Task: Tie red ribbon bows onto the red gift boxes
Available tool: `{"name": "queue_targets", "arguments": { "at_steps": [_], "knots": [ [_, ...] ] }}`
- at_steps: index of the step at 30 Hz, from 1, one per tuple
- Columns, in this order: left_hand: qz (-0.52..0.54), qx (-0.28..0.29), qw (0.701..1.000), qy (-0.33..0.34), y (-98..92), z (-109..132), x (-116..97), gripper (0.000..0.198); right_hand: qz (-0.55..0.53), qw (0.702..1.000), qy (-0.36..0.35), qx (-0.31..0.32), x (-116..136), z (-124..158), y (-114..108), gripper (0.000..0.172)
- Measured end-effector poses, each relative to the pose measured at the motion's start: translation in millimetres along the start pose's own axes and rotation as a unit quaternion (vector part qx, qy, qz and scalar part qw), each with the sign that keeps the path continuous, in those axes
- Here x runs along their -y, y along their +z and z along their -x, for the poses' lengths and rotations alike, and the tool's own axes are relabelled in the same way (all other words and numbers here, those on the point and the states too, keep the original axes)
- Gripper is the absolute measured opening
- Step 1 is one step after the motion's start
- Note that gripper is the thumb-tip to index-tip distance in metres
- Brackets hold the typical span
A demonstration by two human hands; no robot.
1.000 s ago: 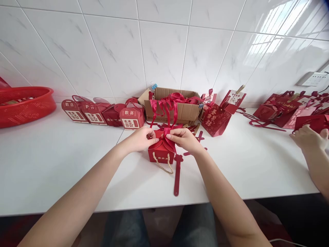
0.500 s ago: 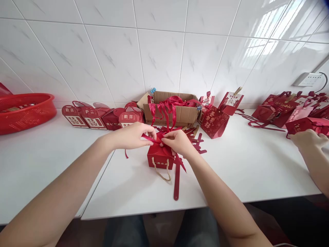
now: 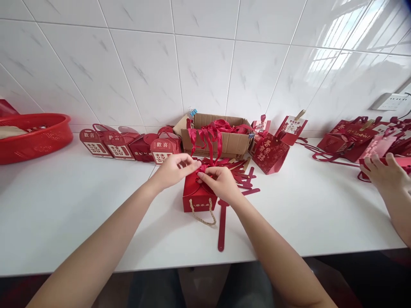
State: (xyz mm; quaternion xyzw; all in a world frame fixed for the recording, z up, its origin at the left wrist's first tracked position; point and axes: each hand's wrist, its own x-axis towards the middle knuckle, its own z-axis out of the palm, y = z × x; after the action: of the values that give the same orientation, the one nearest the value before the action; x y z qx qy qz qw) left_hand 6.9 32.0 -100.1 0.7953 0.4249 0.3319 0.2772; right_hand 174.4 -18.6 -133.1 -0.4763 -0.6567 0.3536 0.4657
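A small red gift box (image 3: 199, 202) with gold lettering stands in front of me. A twisted rope handle (image 3: 208, 221) hangs from its near side. Red ribbon (image 3: 203, 168) is gathered in a bow or knot on its lid, partly hidden by my fingers. My right hand (image 3: 221, 182) pinches this ribbon from the right, thumb against it. From the left, my left hand (image 3: 176, 170) has thumb and fingertips closed at the ribbon, the other fingers curled. A flat dark red strip (image 3: 221, 231) lies on the table just right of the box.
Behind the box, a cardboard carton (image 3: 233, 144) holds red ribbons, some hanging over its front. More strips (image 3: 242, 177) lie before it. Finished-looking red boxes (image 3: 120, 147) line the wall at left, near a red basket (image 3: 59, 134). At right, another person's hand (image 3: 390, 175) touches a red box.
My left hand has moved right, closer to the knot. The ribbon end that hung by my right hand no longer shows. The other person's fingers have spread.
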Motion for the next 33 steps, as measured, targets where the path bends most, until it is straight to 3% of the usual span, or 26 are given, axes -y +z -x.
{"name": "queue_targets", "arguments": {
  "at_steps": [2, 4, 8, 12, 20, 26, 33],
  "knots": [
    [0.044, 0.056, 0.997, -0.009, 1.3, 7, 3, 0.033, -0.013, 1.0, 0.0, -0.011, -1, 1, 3, 0.024],
    [0.09, 0.039, 0.995, -0.005, 3.7, 11, 5, 0.029, -0.037, 0.999, 0.011, -0.032, -4, 2, 6, 0.018],
    [0.153, 0.028, 0.988, 0.0, 9.2, 16, 9, 0.025, -0.057, 0.996, 0.0, -0.072, -8, 7, 10, 0.034],
    [0.187, 0.042, 0.981, -0.008, 11.6, 21, 10, 0.022, -0.02, 0.996, -0.031, -0.077, -7, 10, 12, 0.025],
    [0.153, 0.022, 0.987, 0.04, 10.8, 28, 13, 0.017, 0.023, 0.991, -0.027, -0.132, -6, 14, 15, 0.02],
    [0.109, 0.014, 0.988, 0.105, 14.3, 30, 21, 0.017, 0.07, 0.977, -0.073, -0.187, -9, 14, 15, 0.013],
    [0.111, -0.04, 0.989, 0.085, 22.5, 29, 24, 0.01, 0.146, 0.964, -0.163, -0.148, -14, 13, 11, 0.011]
  ]
}}
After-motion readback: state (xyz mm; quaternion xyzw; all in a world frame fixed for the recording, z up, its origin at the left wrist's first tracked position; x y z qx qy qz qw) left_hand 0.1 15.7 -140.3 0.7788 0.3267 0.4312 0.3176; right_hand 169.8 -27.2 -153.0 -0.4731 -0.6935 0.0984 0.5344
